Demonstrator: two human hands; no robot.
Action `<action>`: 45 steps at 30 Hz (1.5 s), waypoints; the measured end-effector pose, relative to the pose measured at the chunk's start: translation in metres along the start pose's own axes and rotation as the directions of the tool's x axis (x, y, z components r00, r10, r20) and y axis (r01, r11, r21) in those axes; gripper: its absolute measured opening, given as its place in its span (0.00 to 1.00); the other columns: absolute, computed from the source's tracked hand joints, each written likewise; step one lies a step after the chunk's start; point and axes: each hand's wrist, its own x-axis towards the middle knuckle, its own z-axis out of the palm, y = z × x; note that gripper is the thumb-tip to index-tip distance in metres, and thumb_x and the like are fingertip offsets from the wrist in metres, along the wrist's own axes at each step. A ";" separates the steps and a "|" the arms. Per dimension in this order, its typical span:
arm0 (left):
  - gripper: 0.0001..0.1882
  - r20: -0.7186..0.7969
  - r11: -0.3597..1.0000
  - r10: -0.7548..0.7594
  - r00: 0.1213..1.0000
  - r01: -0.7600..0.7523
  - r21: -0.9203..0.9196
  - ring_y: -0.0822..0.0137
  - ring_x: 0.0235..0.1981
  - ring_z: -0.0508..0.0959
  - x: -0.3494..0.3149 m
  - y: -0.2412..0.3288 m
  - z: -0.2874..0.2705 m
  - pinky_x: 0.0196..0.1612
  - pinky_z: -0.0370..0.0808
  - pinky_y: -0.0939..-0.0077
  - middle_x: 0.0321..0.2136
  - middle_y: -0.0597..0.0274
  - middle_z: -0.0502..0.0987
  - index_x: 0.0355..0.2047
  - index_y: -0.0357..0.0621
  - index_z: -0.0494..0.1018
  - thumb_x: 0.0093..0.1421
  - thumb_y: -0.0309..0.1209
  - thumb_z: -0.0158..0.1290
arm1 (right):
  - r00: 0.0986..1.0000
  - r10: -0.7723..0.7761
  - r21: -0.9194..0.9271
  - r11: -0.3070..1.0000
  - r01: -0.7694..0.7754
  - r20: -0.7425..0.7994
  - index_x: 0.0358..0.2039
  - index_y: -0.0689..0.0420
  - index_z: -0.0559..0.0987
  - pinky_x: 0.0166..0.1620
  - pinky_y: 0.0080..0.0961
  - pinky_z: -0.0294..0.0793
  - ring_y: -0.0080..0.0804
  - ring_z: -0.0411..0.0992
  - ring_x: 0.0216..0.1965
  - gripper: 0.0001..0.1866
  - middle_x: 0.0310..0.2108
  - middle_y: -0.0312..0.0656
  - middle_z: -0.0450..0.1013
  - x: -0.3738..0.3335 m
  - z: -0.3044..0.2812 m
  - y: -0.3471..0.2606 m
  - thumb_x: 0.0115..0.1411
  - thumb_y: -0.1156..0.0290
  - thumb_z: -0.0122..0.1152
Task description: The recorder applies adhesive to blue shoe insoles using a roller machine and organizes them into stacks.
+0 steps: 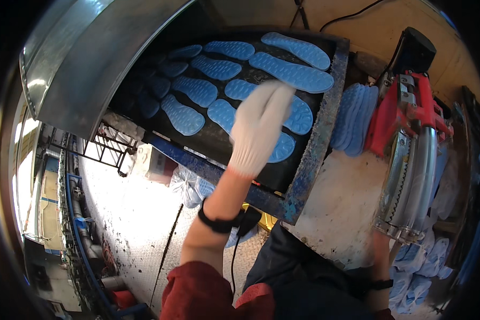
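My left hand (261, 125), in a white knit glove, reaches over a dark conveyor bed (217, 145) on which several light-blue, dimpled shoe soles (183, 114) lie. It covers part of the near soles, among them a sole (298, 116) at its right. Motion smears its fingertips, and whether they hold a sole cannot be made out. My right forearm (380, 250) comes up at the lower right, with a dark band at the wrist. The hand itself is hidden behind the lower end of a red and silver device (410, 176) with a toothed strip.
A metal hood (106, 58) covers the far left of the bed. The bed's worn blue frame (317, 154) runs along its right side. Stacked blue soles (353, 120) stand beside the device, and bagged blue soles (418, 266) lie at lower right. A plastic bag (185, 185) sits below the bed.
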 end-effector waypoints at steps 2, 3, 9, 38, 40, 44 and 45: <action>0.16 -0.236 0.988 -0.136 0.962 0.149 0.035 0.76 0.26 0.75 -0.047 -0.009 -0.020 0.33 0.72 0.82 0.24 0.64 0.77 0.31 0.34 0.79 0.64 0.37 0.52 | 1.000 -0.007 -0.013 1.000 0.007 -0.011 0.66 0.54 0.62 0.66 0.45 0.57 0.46 0.59 0.65 0.30 0.65 0.47 0.61 0.001 0.004 0.001 0.67 0.60 0.52; 0.20 -0.303 0.980 -0.187 0.935 0.201 0.014 0.74 0.23 0.74 -0.061 -0.018 -0.028 0.29 0.71 0.81 0.24 0.61 0.77 0.33 0.32 0.79 0.68 0.40 0.48 | 1.000 -0.008 -0.015 1.000 0.007 -0.016 0.67 0.54 0.62 0.66 0.45 0.57 0.46 0.58 0.65 0.30 0.65 0.47 0.61 0.003 0.006 0.002 0.67 0.60 0.52; 0.17 -0.401 0.985 -0.165 0.901 0.168 -0.027 0.78 0.21 0.70 -0.087 -0.070 -0.055 0.27 0.69 0.85 0.24 0.64 0.74 0.50 0.34 0.73 0.67 0.32 0.47 | 0.998 -0.042 0.007 0.999 0.042 -0.048 0.67 0.53 0.61 0.66 0.45 0.57 0.46 0.58 0.65 0.30 0.66 0.46 0.60 0.011 0.019 0.011 0.67 0.59 0.51; 0.23 -0.712 0.807 -0.570 0.410 0.443 -0.390 0.71 0.23 0.75 -0.249 -0.210 -0.216 0.26 0.73 0.78 0.34 0.56 0.76 0.57 0.34 0.65 0.63 0.29 0.47 | 0.997 0.069 0.415 0.908 -0.054 -0.021 0.55 0.60 0.73 0.45 0.23 0.68 0.26 0.68 0.39 0.17 0.38 0.38 0.70 0.050 -0.057 -0.078 0.66 0.76 0.51; 0.21 -0.511 0.654 -0.744 0.429 0.624 -0.428 0.67 0.25 0.77 -0.284 -0.251 -0.227 0.27 0.75 0.75 0.35 0.56 0.76 0.55 0.37 0.68 0.62 0.29 0.47 | 1.000 0.007 0.429 0.903 -0.018 0.028 0.54 0.62 0.74 0.45 0.26 0.70 0.29 0.71 0.40 0.16 0.39 0.42 0.73 0.046 -0.080 -0.120 0.65 0.77 0.50; 0.18 -0.354 0.626 -0.750 0.559 0.772 -0.107 0.64 0.33 0.80 -0.286 -0.334 -0.226 0.37 0.77 0.71 0.38 0.54 0.79 0.51 0.38 0.72 0.62 0.30 0.47 | 0.946 -0.324 0.461 0.843 0.278 0.022 0.54 0.61 0.72 0.42 0.24 0.69 0.28 0.69 0.34 0.18 0.35 0.41 0.71 0.053 -0.101 -0.220 0.64 0.80 0.50; 0.18 -0.460 0.721 -0.493 0.739 0.643 0.260 0.61 0.35 0.81 -0.275 -0.352 -0.227 0.39 0.77 0.69 0.40 0.50 0.79 0.51 0.38 0.72 0.62 0.29 0.46 | 0.922 -0.387 0.470 0.817 0.334 0.018 0.54 0.61 0.72 0.41 0.24 0.70 0.28 0.69 0.34 0.18 0.35 0.41 0.71 0.056 -0.104 -0.243 0.63 0.82 0.50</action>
